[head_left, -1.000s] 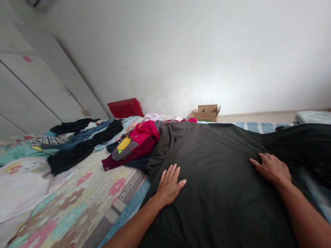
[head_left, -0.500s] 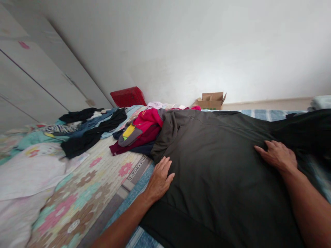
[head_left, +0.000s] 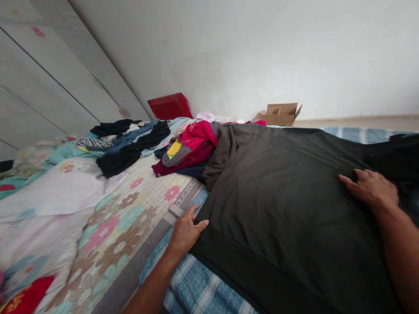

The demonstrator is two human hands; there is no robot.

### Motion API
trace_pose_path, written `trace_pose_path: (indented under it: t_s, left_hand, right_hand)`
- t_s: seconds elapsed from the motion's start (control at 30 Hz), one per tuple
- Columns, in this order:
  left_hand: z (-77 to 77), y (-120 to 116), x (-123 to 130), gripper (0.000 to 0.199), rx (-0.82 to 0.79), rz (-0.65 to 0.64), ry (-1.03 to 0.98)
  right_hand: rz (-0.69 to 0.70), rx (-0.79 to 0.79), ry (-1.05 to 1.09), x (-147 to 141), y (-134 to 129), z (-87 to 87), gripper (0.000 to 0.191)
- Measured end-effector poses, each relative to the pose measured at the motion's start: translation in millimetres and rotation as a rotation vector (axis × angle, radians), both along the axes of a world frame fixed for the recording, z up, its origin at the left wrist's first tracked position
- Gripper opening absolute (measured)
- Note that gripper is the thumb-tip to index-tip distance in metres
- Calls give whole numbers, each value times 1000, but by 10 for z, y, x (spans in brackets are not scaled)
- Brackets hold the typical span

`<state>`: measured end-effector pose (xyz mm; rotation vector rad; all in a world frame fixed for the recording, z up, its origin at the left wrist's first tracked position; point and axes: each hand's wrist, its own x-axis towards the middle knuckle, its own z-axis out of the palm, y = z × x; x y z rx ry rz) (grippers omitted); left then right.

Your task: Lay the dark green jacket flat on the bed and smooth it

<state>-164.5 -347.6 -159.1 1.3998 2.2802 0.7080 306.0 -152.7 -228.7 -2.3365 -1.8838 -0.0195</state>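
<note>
In the head view, an open cardboard box (head_left: 280, 117), contents unclear, stands beyond the dark shirt (head_left: 281, 196), near the white wall (head_left: 248, 56). The shirt lies across a blue striped sheet (head_left: 199, 279), left hand (head_left: 186, 231) at its left edge, fingers parted, right hand (head_left: 375, 188) upon it, thumb spread.

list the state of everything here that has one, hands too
dark garment: spread out, lightly wrinkled
left hand: open, at the dark garment's edge
right hand: open, on the dark garment
red and maroon garment: bunched up
black garment: stretched out, rumpled
cardboard box: open, flaps up
wardrobe doors: shut
blue striped cloth: partly covered
</note>
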Motion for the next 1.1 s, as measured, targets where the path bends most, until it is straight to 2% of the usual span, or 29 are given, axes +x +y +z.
trace_pose_path:
  t_s: [0.13,0.2,0.27,0.43,0.53,0.63,0.67,0.73,0.8,0.87,0.93,1.03,1.1]
  left_hand:
    - [-2,-8,-10,54,18,5,-252]
    - [-20,-7,-15,54,36,-17,-312]
    - [-46,-12,-23,54,55,-48,-302]
    - [-122,-66,-33,52,98,-96,-93]
    - [-154,-115,-33,51,127,-135,-15]
    - [-174,-162,-55,49,146,-167,62]
    - [-175,-181,-64,48,158,-171,105]
    - [-160,-232,-68,44,214,-176,242]
    - [-120,-306,-33,38,319,-199,409]
    - [-70,-401,51,32,425,-288,506]
    - [-31,-497,173,27,466,-449,486]
    - [-24,-604,353,22,424,-670,370]
    - [-46,-638,428,21,404,-725,330]
  right_hand:
    - [-13,-8,-3,-36,-31,43,58]
    - [-3,-6,1,-57,-54,92,57]
    - [16,-12,1,-77,-83,162,56]
    - [81,-8,-2,-236,-286,416,58]
    - [226,23,0,-509,-610,538,52]
    - [435,28,31,-890,-1138,595,37]
    - [532,34,60,-1021,-1348,607,33]
    - [793,146,218,-1259,-1771,636,26]
    - [952,173,288,-1438,-2140,671,19]
    - [1022,142,326,-1540,-2399,696,14]
    - [1036,110,346,-1569,-2533,699,11]
    - [1027,47,375,-1515,-2565,670,10]
    - [1024,-27,404,-1444,-2537,655,11]
